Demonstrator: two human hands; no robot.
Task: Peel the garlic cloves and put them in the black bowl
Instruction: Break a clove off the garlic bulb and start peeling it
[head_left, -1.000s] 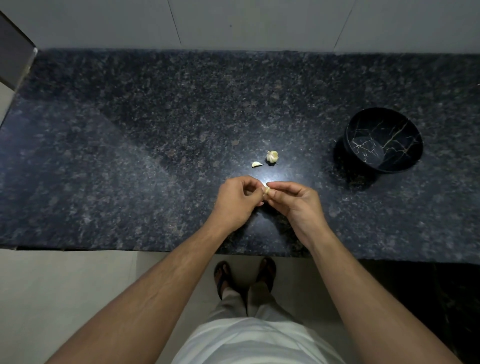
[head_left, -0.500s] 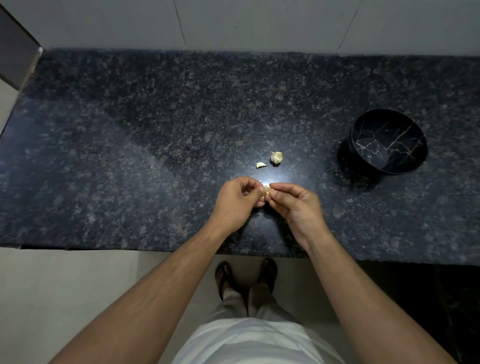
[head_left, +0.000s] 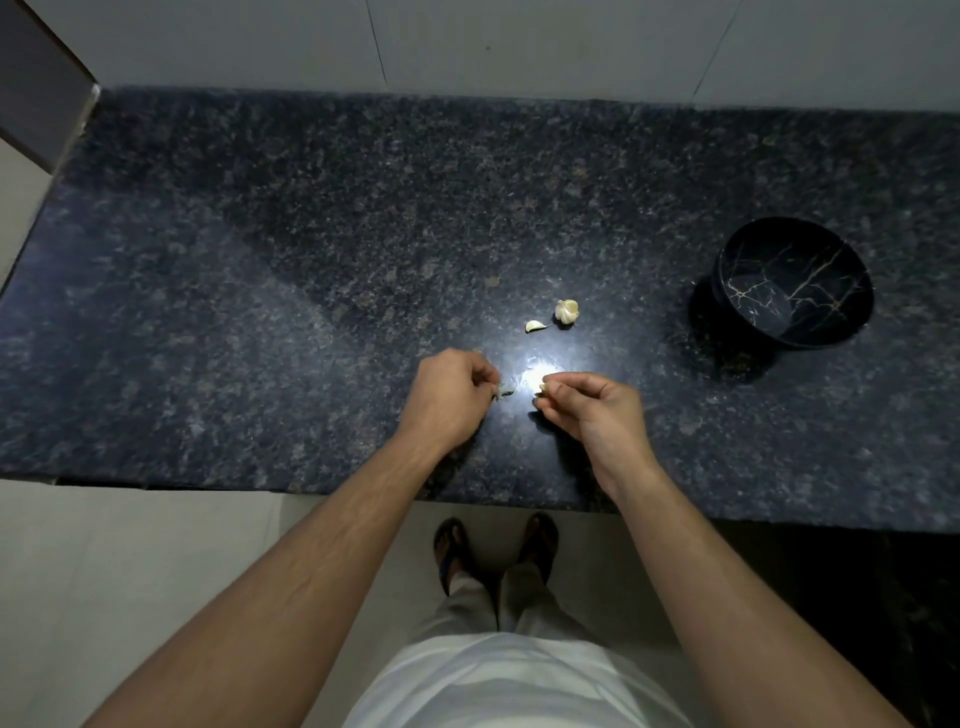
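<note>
Left hand (head_left: 451, 395) pinches what looks like peel (head_left: 505, 391); right hand (head_left: 592, 410) pinches garlic clove (head_left: 543, 388).

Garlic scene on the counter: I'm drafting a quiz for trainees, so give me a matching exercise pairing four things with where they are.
Things:
1. black bowl
2. garlic cluster
3. loose clove
4. scrap of peel

Places:
A. pinched by the left hand
B. far right of the counter
C. lying just left of the cluster
D. on the counter beyond the hands, right of the loose clove

Pairs: 1-B, 2-D, 3-C, 4-A
</note>
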